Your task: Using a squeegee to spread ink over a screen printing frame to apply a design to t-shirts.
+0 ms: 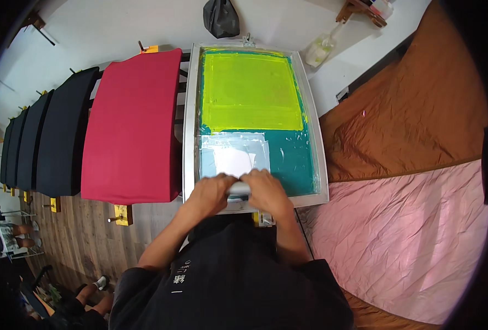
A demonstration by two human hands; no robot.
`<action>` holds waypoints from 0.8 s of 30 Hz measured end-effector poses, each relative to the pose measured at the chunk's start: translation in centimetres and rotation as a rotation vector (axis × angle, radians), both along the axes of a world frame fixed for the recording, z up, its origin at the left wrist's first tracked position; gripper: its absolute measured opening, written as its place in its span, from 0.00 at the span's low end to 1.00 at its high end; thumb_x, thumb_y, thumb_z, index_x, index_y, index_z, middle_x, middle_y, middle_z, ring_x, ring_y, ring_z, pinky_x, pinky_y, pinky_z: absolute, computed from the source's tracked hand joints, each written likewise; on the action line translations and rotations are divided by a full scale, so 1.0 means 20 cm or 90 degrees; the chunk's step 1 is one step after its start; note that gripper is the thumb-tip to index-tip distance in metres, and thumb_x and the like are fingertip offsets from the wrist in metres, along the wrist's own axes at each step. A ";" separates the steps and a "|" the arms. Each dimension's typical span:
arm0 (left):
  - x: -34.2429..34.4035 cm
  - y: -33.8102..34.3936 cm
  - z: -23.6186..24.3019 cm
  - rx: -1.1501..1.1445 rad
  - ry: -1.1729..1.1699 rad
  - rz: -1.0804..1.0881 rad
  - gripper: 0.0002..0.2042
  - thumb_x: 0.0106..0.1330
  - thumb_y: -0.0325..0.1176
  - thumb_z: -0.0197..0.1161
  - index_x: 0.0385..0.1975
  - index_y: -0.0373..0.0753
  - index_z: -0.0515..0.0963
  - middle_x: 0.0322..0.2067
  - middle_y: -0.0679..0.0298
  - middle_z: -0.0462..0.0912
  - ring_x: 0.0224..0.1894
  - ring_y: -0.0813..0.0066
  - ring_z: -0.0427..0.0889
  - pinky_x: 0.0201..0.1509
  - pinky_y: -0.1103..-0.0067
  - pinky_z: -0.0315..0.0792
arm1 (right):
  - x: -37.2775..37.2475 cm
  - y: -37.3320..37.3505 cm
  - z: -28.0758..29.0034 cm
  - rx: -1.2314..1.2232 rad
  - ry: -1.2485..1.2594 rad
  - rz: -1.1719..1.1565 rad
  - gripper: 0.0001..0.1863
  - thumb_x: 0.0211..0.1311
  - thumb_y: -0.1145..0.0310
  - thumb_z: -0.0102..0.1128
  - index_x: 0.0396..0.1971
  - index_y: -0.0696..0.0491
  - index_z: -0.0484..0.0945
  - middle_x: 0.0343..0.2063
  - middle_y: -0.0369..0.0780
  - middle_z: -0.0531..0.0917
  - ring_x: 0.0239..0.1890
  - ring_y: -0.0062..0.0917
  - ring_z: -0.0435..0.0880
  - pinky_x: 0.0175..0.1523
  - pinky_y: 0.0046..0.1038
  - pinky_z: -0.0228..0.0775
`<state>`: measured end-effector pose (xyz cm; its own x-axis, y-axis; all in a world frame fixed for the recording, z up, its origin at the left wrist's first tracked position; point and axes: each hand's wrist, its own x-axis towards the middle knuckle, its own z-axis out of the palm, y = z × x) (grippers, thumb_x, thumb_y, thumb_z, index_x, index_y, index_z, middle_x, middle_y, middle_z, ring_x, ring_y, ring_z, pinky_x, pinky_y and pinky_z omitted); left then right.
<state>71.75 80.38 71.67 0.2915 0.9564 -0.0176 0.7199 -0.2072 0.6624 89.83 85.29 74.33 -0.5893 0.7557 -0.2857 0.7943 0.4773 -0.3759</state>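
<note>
Head view: over the near end of a framed screen (191,121), the left hand (208,193) and right hand (266,190) sit side by side, slightly blurred, their fingers clamped on a pale bar (239,188); just beyond the bar, inside the screen, lies a white patch (235,162); a yellow-green panel (252,91) fills the screen's far part; left of the screen stands a red covered board (134,126); right of it spread a brown cloth (398,121) and a pink cloth (409,231).
</note>
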 end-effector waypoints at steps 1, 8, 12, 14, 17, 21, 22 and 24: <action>-0.02 0.06 -0.03 0.002 0.043 0.017 0.17 0.52 0.23 0.58 0.44 0.42 0.78 0.34 0.53 0.82 0.32 0.50 0.83 0.38 0.61 0.77 | -0.03 0.08 0.02 -0.007 -0.038 0.016 0.20 0.45 0.79 0.57 0.43 0.51 0.78 0.39 0.48 0.78 0.45 0.46 0.77 0.48 0.44 0.73; -0.10 0.43 0.00 -0.093 0.064 0.068 0.20 0.50 0.20 0.59 0.46 0.40 0.78 0.38 0.50 0.82 0.41 0.51 0.82 0.46 0.65 0.77 | -0.14 0.45 -0.07 -0.007 0.003 -0.004 0.16 0.44 0.76 0.61 0.38 0.52 0.80 0.37 0.48 0.81 0.44 0.46 0.80 0.44 0.45 0.75; -0.08 0.27 -0.11 0.060 0.044 0.056 0.22 0.49 0.17 0.57 0.47 0.40 0.78 0.39 0.51 0.81 0.39 0.49 0.82 0.44 0.64 0.76 | -0.10 0.27 -0.17 0.094 0.080 -0.009 0.22 0.42 0.81 0.59 0.43 0.53 0.76 0.42 0.48 0.77 0.47 0.48 0.72 0.52 0.43 0.70; 0.00 0.10 -0.11 0.084 0.017 0.072 0.23 0.48 0.17 0.56 0.48 0.39 0.76 0.40 0.48 0.80 0.38 0.47 0.81 0.43 0.62 0.76 | -0.03 0.11 -0.15 0.105 0.108 -0.020 0.27 0.38 0.82 0.60 0.46 0.53 0.76 0.42 0.47 0.75 0.48 0.45 0.71 0.53 0.38 0.67; 0.09 -0.12 -0.12 0.097 -0.010 0.061 0.25 0.46 0.17 0.57 0.49 0.36 0.75 0.43 0.48 0.79 0.41 0.47 0.80 0.46 0.63 0.76 | 0.05 -0.12 -0.11 0.058 0.092 -0.048 0.30 0.36 0.83 0.60 0.48 0.54 0.75 0.45 0.46 0.74 0.49 0.45 0.70 0.55 0.39 0.69; 0.07 -0.16 0.08 -0.001 0.031 0.012 0.18 0.48 0.21 0.59 0.42 0.37 0.77 0.36 0.52 0.81 0.36 0.51 0.82 0.43 0.64 0.76 | 0.07 -0.16 0.00 -0.031 0.060 -0.012 0.26 0.39 0.82 0.60 0.46 0.56 0.77 0.42 0.47 0.77 0.47 0.45 0.73 0.54 0.40 0.69; 0.05 -0.12 0.08 0.007 0.025 -0.002 0.16 0.50 0.24 0.60 0.41 0.39 0.77 0.32 0.53 0.82 0.34 0.51 0.82 0.41 0.63 0.76 | 0.07 -0.10 0.02 -0.045 0.049 0.012 0.24 0.40 0.81 0.60 0.44 0.56 0.78 0.39 0.48 0.78 0.45 0.47 0.75 0.53 0.40 0.70; 0.02 0.01 0.01 -0.037 0.051 -0.022 0.16 0.52 0.27 0.61 0.43 0.41 0.77 0.31 0.53 0.81 0.33 0.51 0.82 0.39 0.61 0.76 | 0.05 0.06 0.04 -0.062 0.058 0.056 0.17 0.40 0.79 0.59 0.37 0.54 0.80 0.31 0.50 0.81 0.39 0.48 0.80 0.45 0.43 0.73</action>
<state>72.21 80.53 71.94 0.3203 0.9424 -0.0969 0.7645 -0.1967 0.6139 90.87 86.59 75.06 -0.6792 0.6708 -0.2979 0.7113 0.5013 -0.4927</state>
